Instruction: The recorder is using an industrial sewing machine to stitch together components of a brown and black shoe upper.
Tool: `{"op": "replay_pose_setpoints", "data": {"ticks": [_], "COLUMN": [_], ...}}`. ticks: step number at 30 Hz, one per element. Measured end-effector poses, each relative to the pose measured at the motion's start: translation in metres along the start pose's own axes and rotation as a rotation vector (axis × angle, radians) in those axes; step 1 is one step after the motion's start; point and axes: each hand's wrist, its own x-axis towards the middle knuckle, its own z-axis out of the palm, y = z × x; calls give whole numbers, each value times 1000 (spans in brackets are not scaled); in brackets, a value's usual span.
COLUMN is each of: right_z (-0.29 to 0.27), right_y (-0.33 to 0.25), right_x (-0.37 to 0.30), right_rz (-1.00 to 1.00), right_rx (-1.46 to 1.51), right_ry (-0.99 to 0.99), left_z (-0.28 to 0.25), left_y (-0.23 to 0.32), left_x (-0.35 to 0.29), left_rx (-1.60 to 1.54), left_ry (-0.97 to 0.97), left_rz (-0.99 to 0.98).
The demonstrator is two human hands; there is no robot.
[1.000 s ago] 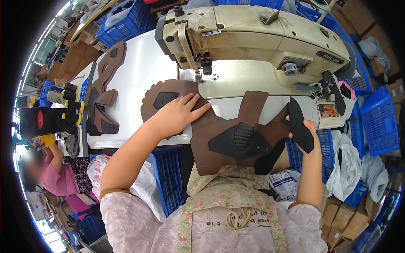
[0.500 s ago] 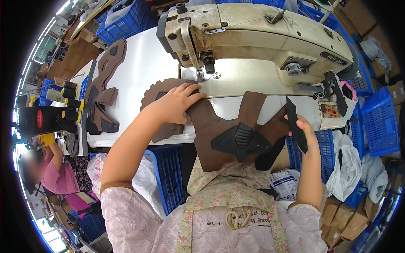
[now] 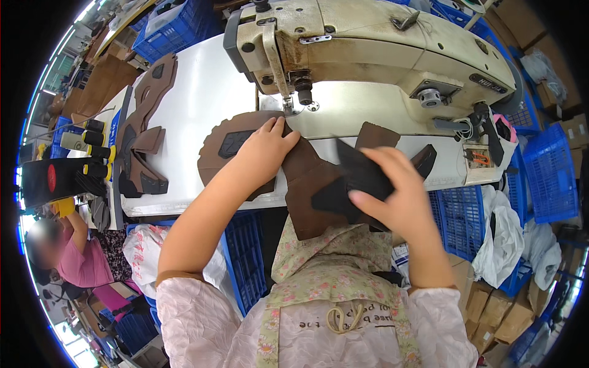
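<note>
My left hand (image 3: pixel 265 146) lies with its fingers stretched out on the brown leather-like piece, close to the sewing machine's presser foot (image 3: pixel 287 104). This brown piece (image 3: pixel 307 190) has several arms and black inset panels, and its near part hangs over the table's front edge. At the left, a scalloped brown part (image 3: pixel 215 138) with a black patch lies under my left forearm. My right hand (image 3: pixel 399 190) grips a black panel (image 3: pixel 361 168) between thumb and fingers, above the brown piece. A black pointed tip (image 3: pixel 424 158) shows beyond my right hand; how it joins is hidden.
The sewing machine (image 3: pixel 368 49) spans the far side of the white table (image 3: pixel 196 80). More brown and black pieces (image 3: pixel 144 135) lie at the left, near thread cones (image 3: pixel 98 144). Blue crates (image 3: pixel 245 257) stand below. A person in pink (image 3: pixel 86 257) sits at far left.
My right hand has moved left and inward, from the right-hand black strip to the black panel over the brown piece. My left hand has shifted slightly, staying on the brown piece.
</note>
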Motion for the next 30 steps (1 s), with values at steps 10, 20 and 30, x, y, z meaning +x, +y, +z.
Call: {"op": "replay_pose_setpoints", "data": {"ticks": [10,20,30], "right_z": [90,97,95], "right_y": [46,52,54], "right_x": [82,93,95], "right_rz": [-72,-147,-246], "right_rx": [-648,-540,-600], "right_ry": [74,6,-29], "left_z": [18,21,18], "left_y": [3,-1,-2], "left_x": [-8,-8,-9], "left_rx": [-311,-243,-196], "left_ry": [258,267,248], "left_rz": [-63,-67,-53]}}
